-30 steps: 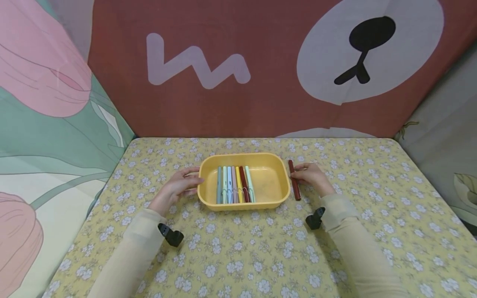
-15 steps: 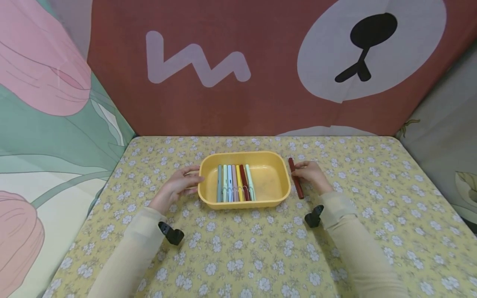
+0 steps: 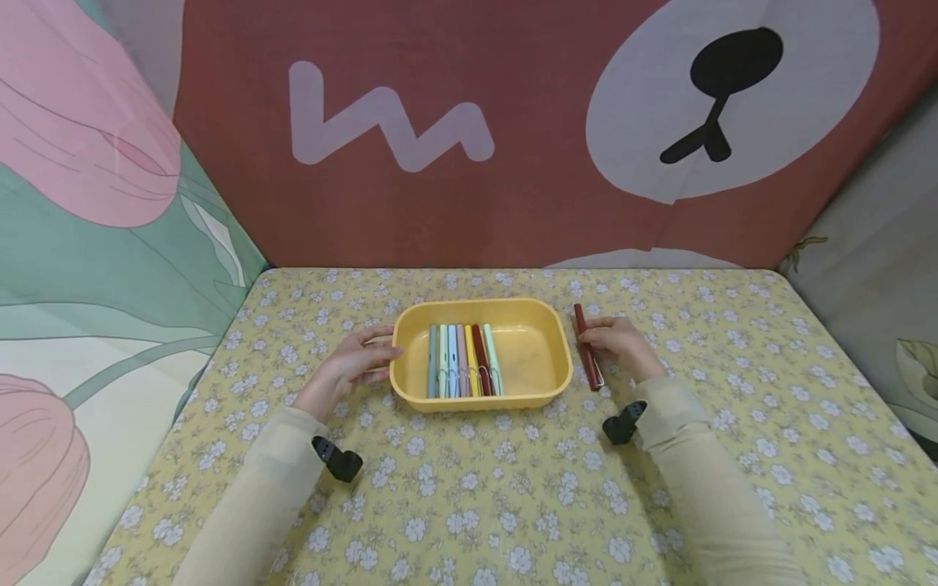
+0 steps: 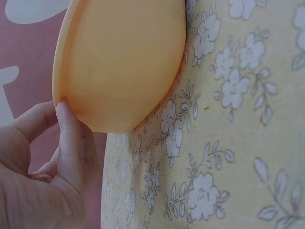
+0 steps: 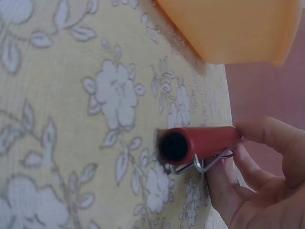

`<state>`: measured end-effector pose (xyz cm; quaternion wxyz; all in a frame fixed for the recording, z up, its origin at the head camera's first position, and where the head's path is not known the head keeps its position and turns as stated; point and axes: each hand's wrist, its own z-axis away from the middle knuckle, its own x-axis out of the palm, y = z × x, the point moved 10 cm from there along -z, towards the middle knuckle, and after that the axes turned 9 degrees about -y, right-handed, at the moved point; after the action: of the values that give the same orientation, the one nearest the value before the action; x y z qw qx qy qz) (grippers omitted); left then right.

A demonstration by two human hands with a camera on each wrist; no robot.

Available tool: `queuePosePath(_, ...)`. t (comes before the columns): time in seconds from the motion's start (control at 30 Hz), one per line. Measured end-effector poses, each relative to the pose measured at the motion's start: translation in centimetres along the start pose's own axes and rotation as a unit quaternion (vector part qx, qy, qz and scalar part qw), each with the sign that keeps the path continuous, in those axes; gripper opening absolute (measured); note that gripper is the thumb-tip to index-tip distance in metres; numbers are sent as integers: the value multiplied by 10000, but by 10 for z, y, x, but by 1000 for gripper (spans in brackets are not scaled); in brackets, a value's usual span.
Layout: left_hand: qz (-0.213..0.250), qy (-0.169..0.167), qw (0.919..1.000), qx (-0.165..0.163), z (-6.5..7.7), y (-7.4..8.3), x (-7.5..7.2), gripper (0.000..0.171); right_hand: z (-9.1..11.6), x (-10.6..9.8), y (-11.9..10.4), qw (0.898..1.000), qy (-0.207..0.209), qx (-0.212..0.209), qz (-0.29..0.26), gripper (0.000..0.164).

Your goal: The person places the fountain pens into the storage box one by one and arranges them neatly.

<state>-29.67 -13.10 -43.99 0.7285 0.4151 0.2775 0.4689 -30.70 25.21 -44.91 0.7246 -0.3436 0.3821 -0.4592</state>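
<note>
A yellow plastic tray (image 3: 528,399) stands in the middle of the table, with several pens (image 3: 462,362) lying side by side in its left and middle part. My left hand (image 3: 352,365) pinches the tray's left rim between thumb and fingers, as the left wrist view shows at the tray wall (image 4: 124,62). Just right of the tray, my right hand (image 3: 615,346) holds a dark red pen (image 3: 589,358). In the right wrist view the red pen (image 5: 209,140) shows its black end and a wire clip that faces my fingers. Its far end is hidden there.
A floral yellow cloth (image 3: 454,488) covers the table. A brown patterned sheet (image 3: 440,212) hangs behind its back edge. Black wrist cameras (image 3: 337,460) sit on both sleeves.
The red pen has shifted slightly right and turned in my right hand, so its clip now shows on the right side. My left hand and the tray have stayed in place.
</note>
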Motion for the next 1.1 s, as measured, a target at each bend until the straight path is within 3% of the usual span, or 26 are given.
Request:
queuePosePath(0.2, -5, -28, 10000, 39, 0, 1, 1, 63, 1, -2, -2, 9987, -143, -96, -485, 50)
queuePosePath(0.63, -48, 37, 10000, 21, 0, 0, 0, 64, 6, -9, -20, 9992, -123, -235, -293, 55)
queuePosePath(1.1, -17, 12, 10000, 32, 1, 1, 0, 64, 20, -12, -49, 9977, -142, -394, -526, 61)
